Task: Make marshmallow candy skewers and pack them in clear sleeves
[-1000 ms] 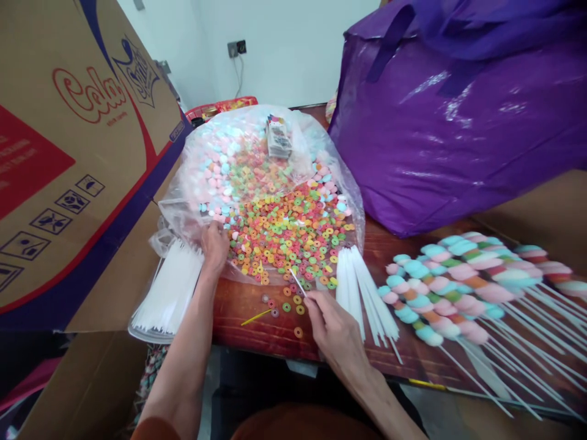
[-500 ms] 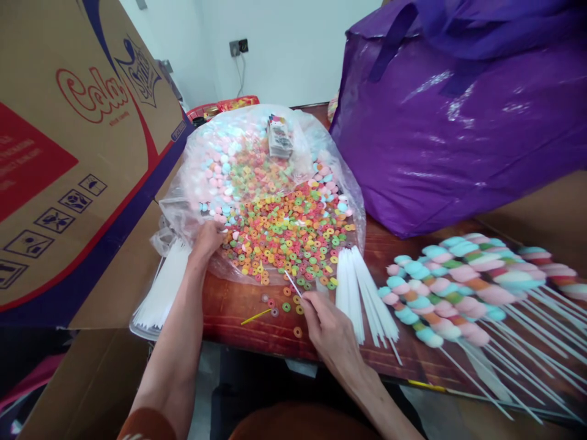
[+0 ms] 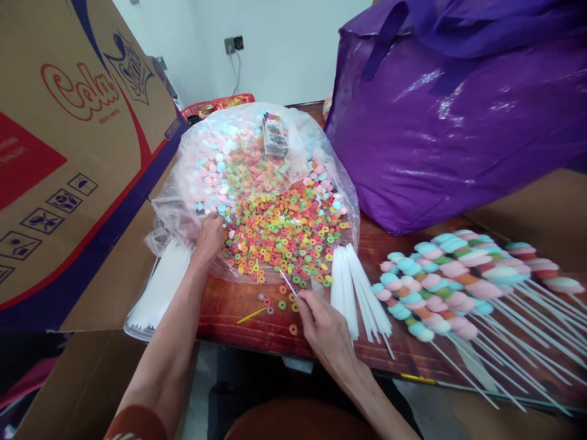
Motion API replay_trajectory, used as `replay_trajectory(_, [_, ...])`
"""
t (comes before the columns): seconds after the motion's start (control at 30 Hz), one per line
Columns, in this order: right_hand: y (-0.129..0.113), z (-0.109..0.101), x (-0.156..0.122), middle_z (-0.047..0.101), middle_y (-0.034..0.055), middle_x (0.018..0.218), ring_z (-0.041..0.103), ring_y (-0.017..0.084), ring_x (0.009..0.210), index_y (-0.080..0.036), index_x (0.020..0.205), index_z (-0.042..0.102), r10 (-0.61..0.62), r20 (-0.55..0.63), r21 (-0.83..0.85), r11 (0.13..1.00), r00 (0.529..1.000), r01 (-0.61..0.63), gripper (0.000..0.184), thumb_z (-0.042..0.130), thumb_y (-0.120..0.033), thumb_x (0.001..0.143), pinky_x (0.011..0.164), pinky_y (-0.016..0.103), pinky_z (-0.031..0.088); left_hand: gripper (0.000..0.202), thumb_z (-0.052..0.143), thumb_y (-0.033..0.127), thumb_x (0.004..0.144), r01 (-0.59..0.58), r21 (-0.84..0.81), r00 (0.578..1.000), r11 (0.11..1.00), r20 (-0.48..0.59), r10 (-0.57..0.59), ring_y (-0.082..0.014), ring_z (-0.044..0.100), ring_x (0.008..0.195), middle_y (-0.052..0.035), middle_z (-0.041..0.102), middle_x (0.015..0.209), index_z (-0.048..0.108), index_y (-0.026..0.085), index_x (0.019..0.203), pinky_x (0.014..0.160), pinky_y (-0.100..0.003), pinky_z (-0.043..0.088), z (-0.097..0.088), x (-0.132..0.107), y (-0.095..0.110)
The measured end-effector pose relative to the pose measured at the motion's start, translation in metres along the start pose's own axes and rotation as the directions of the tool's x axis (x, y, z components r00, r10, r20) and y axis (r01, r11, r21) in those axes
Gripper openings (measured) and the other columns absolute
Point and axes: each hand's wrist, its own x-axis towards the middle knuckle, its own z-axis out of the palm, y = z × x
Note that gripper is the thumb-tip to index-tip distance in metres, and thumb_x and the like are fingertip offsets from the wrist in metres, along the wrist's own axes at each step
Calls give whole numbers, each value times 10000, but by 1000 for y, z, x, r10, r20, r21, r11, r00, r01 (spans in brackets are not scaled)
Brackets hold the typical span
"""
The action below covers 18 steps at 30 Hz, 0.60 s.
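Observation:
My right hand (image 3: 323, 321) is closed in a pinch on a thin white stick (image 3: 288, 282), whose tip points up and left at the near edge of the ring candies (image 3: 284, 235). These are small gummy-like rings in orange, yellow, green and red, heaped on a clear plastic bag (image 3: 162, 205). At the left side of the heap, my left hand (image 3: 211, 238) reaches in beside pink, white and blue marshmallows (image 3: 211, 174). Its fingers are curled and partly hidden, so what they hold cannot be made out.
Loose white sticks lie right (image 3: 353, 287) and left (image 3: 160, 284) of the hands. Finished marshmallow skewers (image 3: 440, 287) rest at the right. A yellow strip (image 3: 251, 316) lies near the table edge. A cardboard box (image 3: 92, 159) and a purple bag (image 3: 449, 122) flank the table.
The whole view has shifted slightly left. My left hand has moved a little toward the candy heap; my right hand keeps the stick in nearly the same place.

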Motion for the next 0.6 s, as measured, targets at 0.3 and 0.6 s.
replay_trajectory(0.3, [-14, -8, 18, 665, 18, 749, 639, 157, 676, -202, 925, 619, 186, 66, 307, 931, 980, -198, 191, 452, -254, 1000, 660, 249, 494, 210, 691, 282, 792, 444, -822, 896, 357, 419, -149, -175, 682, 787, -102, 724, 903, 668, 119, 922, 760, -294, 553, -11, -68, 47])
replay_trajectory(0.6, [-26, 7, 47, 709, 19, 850, 646, 164, 770, -220, 894, 716, 297, 179, 468, 813, 938, -346, 147, 596, -304, 908, 701, 262, 495, 248, 823, 244, 735, 655, -749, 754, -104, 656, 23, -138, 688, 747, -53, 718, 849, 682, 135, 906, 712, -235, 541, 12, -134, 80])
